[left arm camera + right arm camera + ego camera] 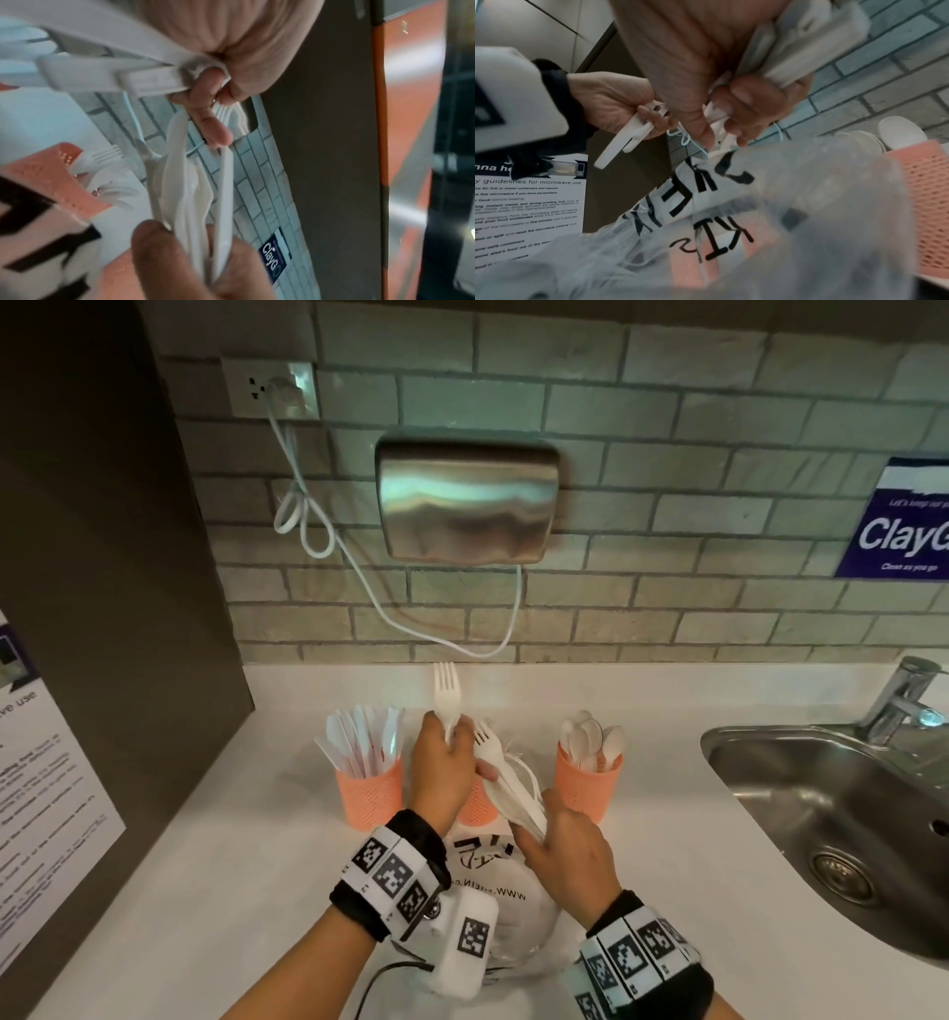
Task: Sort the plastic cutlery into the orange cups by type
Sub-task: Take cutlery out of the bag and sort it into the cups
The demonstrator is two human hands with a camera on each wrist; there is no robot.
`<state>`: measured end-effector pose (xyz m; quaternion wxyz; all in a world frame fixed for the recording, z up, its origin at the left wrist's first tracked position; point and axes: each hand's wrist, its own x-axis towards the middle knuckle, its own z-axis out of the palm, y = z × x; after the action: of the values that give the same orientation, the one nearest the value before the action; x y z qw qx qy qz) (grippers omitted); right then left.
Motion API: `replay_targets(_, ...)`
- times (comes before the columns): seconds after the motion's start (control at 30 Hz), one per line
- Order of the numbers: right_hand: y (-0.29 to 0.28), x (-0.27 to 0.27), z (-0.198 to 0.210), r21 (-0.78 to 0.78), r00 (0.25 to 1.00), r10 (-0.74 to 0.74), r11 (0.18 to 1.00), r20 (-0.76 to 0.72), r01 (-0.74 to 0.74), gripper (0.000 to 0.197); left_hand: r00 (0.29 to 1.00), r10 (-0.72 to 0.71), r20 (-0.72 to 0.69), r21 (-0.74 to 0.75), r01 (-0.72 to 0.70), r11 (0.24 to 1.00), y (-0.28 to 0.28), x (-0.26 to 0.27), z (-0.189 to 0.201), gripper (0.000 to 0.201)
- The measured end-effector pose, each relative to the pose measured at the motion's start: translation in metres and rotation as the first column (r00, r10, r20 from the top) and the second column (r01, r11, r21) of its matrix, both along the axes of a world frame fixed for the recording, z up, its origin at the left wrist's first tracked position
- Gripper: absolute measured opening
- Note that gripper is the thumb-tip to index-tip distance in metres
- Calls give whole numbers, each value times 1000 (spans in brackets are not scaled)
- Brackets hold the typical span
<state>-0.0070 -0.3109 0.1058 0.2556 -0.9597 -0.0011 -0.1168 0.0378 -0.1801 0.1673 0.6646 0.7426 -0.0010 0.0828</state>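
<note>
Fingers (452,737) of the left hand (442,773) are curling round forks (445,690), the right hand (565,845) gripping a fork bundle (506,778) above the middle of three orange cups (369,793) standing on the bench (205,891); a printed bag (493,880) is hiding it.

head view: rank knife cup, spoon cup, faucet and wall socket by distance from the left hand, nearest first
1. Knife cup, just left of the left hand.
2. Spoon cup, to its right, beyond the fork bundle the right hand grips.
3. Wall socket, high on the tiled wall, up and left.
4. Faucet, far right at the sink.

Socket against faucet is the less certain pair.
</note>
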Motion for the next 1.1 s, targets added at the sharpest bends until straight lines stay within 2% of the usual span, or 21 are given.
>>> replay_targets(0.1,2,-1,-1,45,1000,23,999,0,-23,28,997,-62,-35,-202,54,978,-2,-10,6,15)
replay_targets(0.17,4,-1,1,65,999,35,997,2,-36,27,989,-144,-28,-255,132,958,-9,-21,5,15)
replay_targets(0.27,5,-2,2,116,999,45,992,-12,-43,27,984,-169,-51,-289,147,946,-14,-28,0,21)
replay_targets(0.37,2,-3,4,137,998,52,989,-30,-48,27,983,-183,10,-285,178,942,-16,-30,-2,8)
replay_targets(0.5,2,-5,4,168,996,66,984,-59,-55,20,988,-136,78,-261,152,953,-21,-34,0,21)
replay_targets(0.6,-1,-7,4,260,992,90,963,-87,-65,18,995,-53,83,-452,84,888,-14,-28,12,26)
replay_targets(0.73,-7,-10,6,397,983,129,915,-128,-68,24,1000,-2,1,-692,2,722,11,-16,31,28)
replay_targets(0.77,-8,-10,6,435,981,135,899,-141,-61,23,1000,8,-24,-693,-23,721,18,-14,33,26)
replay_targets(0.8,-8,-10,7,481,977,147,875,-156,-54,21,999,13,-40,-658,-36,752,23,-11,32,23)
replay_targets(0.87,-7,-11,10,638,959,194,770,-204,-20,22,998,-19,-56,-522,-14,853,30,-10,26,19)
replay_targets(0.93,-6,-12,15,814,918,290,578,-270,57,25,990,-97,-99,-378,52,924,32,-14,17,12)
replay_targets(1.0,-5,-12,21,930,857,432,344,-282,133,29,971,-195,-140,-276,150,949,29,-21,8,2)
replay_targets(1.03,-5,-12,23,956,825,499,246,-266,159,30,959,-240,-149,-232,202,951,26,-24,4,6)
replay_targets(1.1,-5,-10,22,977,771,600,120,-213,177,29,938,-306,-162,-170,279,945,20,-29,-4,16)
